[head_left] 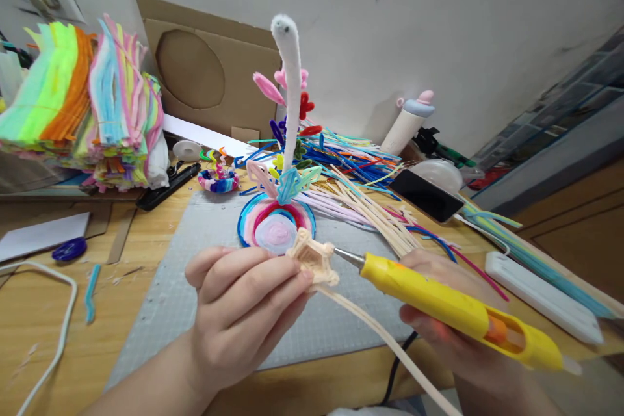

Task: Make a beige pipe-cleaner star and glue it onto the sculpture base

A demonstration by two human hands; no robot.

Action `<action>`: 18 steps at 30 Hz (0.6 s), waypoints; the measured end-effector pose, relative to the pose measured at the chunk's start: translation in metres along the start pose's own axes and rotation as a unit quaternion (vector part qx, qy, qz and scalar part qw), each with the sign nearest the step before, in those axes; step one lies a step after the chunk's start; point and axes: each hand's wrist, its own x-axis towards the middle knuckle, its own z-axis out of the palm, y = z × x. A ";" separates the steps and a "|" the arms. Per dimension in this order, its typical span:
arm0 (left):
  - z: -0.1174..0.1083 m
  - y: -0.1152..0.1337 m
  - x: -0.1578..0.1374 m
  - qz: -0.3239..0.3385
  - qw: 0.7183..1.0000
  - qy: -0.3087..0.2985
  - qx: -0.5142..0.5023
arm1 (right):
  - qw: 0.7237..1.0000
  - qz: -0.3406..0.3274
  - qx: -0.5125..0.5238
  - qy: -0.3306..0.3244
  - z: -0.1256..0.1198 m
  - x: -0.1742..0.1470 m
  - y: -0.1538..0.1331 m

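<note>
One small beige piece (318, 260) is pinched in our left hand (248, 302) just below the centre of the frame, while at lower right we wrap our right hand (448, 344) around a yellow glue gun (424, 292), its metal tip (350, 258) right at the piece's edge. We see a beige strip (383, 331) trailing from beneath the piece toward the bottom edge, above a grey mat (160, 305).

White stem (291, 104) blocks centre; mat (168, 299) open at left; behind phone (428, 196), seemingly cramped.
</note>
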 end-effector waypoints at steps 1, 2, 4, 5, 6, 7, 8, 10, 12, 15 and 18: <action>0.000 0.000 0.000 0.001 1.000 -0.001 0.003 | 1.000 0.002 0.002 -0.005 -0.001 0.001 0.000; 0.000 0.000 -0.001 0.002 1.000 -0.001 0.006 | 1.000 0.002 0.002 -0.007 -0.001 0.002 -0.001; 0.000 0.000 -0.001 0.003 1.000 -0.004 0.013 | 1.000 0.003 -0.005 -0.011 -0.002 0.003 0.000; -0.001 0.000 -0.001 0.005 1.000 -0.006 0.016 | 1.000 0.004 -0.011 -0.012 -0.003 0.003 0.000; -0.001 0.000 -0.002 0.007 1.000 -0.007 0.020 | 1.000 0.006 -0.017 -0.014 -0.003 0.003 0.000; -0.001 0.000 -0.002 0.009 1.000 -0.007 0.024 | 1.000 0.007 -0.023 -0.016 -0.004 0.003 0.000; -0.001 0.000 -0.001 0.011 1.000 -0.007 0.028 | 0.999 0.008 -0.027 -0.019 -0.005 0.002 0.000; -0.002 0.000 -0.001 0.016 0.999 -0.004 0.037 | 0.999 0.008 -0.033 -0.030 -0.006 0.002 0.000; -0.002 -0.002 -0.001 0.025 0.999 -0.003 0.043 | 0.998 0.005 -0.041 -0.037 -0.008 0.002 0.000; -0.003 -0.003 -0.002 0.048 0.997 -0.003 0.054 | 0.998 -0.001 -0.046 -0.043 -0.011 0.002 -0.001; -0.004 -0.004 -0.004 0.069 0.995 0.000 0.066 | 0.998 0.001 -0.041 -0.049 -0.015 0.002 0.000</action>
